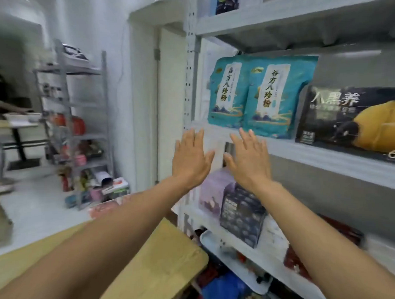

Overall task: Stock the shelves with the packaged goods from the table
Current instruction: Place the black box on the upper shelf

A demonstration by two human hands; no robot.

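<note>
Two teal bags, one on the left and one beside it, stand upright on the grey shelf. A black box with a yellow picture stands to their right. My left hand and my right hand are raised side by side just below the teal bags, fingers straight and spread, holding nothing. Below them a purple pack and a dark patterned box stand on the lower shelf. The wooden table lies under my left forearm.
A second grey rack with assorted goods stands at the back left beside a white door frame. A person's arm shows at the far left by a small table. Red packs and a blue bag lie low on the shelving.
</note>
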